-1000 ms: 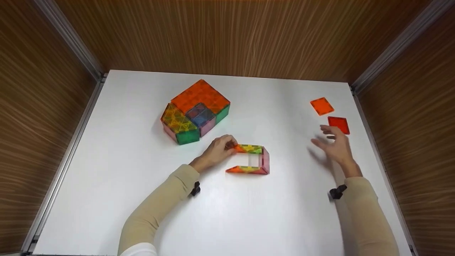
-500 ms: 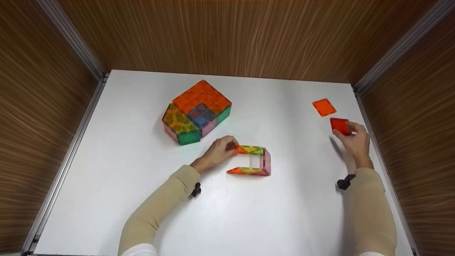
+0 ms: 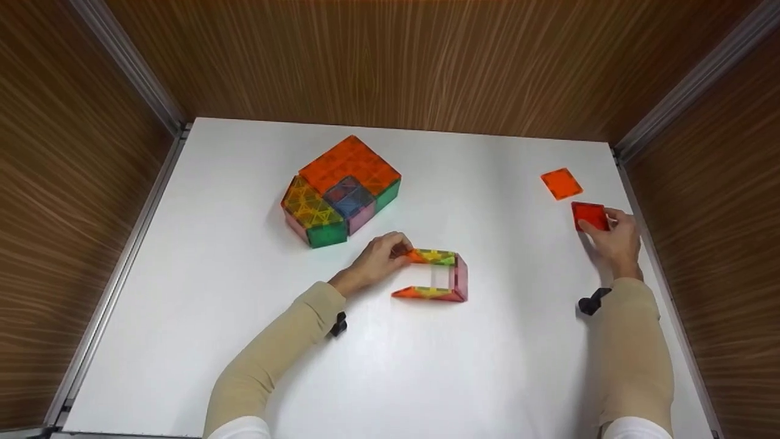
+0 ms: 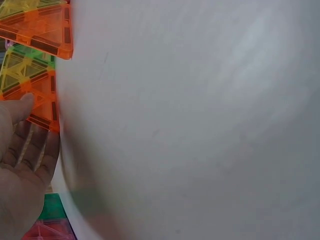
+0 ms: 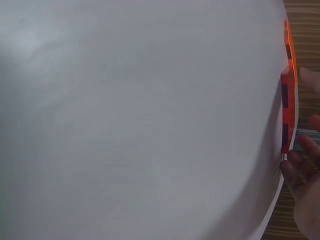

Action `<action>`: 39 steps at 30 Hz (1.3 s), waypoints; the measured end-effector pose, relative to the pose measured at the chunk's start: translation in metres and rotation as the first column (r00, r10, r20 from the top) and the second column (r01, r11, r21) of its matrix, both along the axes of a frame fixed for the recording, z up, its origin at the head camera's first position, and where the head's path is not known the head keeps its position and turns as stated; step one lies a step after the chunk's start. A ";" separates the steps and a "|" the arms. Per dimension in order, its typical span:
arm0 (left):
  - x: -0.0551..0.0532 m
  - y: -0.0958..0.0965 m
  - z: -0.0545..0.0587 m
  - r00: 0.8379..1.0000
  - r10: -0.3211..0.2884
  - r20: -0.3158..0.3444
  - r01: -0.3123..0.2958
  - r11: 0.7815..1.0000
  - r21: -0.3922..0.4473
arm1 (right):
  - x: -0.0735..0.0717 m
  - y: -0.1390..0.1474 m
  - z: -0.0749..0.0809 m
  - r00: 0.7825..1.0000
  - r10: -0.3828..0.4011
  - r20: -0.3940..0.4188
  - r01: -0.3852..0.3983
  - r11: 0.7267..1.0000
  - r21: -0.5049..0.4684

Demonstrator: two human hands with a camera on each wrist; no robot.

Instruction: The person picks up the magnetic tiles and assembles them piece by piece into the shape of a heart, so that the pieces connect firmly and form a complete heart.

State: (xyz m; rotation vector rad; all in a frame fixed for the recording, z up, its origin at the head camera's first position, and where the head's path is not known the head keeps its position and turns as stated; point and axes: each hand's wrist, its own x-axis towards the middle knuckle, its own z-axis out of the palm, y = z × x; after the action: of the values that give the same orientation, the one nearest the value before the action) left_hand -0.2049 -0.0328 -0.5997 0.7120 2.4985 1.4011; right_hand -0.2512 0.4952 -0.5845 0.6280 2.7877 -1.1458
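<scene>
In the head view, my left hand [image 3: 376, 256] pinches the left end of an upright strip of translucent magnetic tiles [image 3: 436, 256]. An orange triangular tile [image 4: 46, 105] lies between that thumb and fingers in the left wrist view. This strip joins a pink tile [image 3: 462, 277] and a nearer orange, yellow and red strip [image 3: 426, 292], making a U that opens left. My right hand [image 3: 618, 242] holds a red square tile [image 3: 588, 216] by its right and near edges, thumb on its face. Beneath the hand, the tile's underside is hidden.
A larger magnetic-tile structure [image 3: 350, 161] with an orange top, a yellow part and a blue-purple part stands at the back left. An orange square tile [image 3: 562, 183] lies just behind the red one. Wood-grain walls [image 3: 390, 67] enclose the white table [image 3: 390, 378] at the back and sides.
My right hand has reached right and taken hold of the red tile's edge; the tile has barely shifted. My left hand stays at the strip's end. The whole head view has drifted slightly.
</scene>
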 end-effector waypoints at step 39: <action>0.000 0.001 0.002 1.000 0.000 0.013 0.000 1.000 0.006 | 0.031 -0.094 0.009 0.925 0.334 -0.178 -0.339 0.941 0.004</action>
State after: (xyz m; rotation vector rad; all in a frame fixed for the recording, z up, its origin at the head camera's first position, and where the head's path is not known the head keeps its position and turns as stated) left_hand -0.2049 -0.0321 -0.5979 0.7023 2.4853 1.4096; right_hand -0.2199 0.4013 -0.5754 0.0356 2.8608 -1.2114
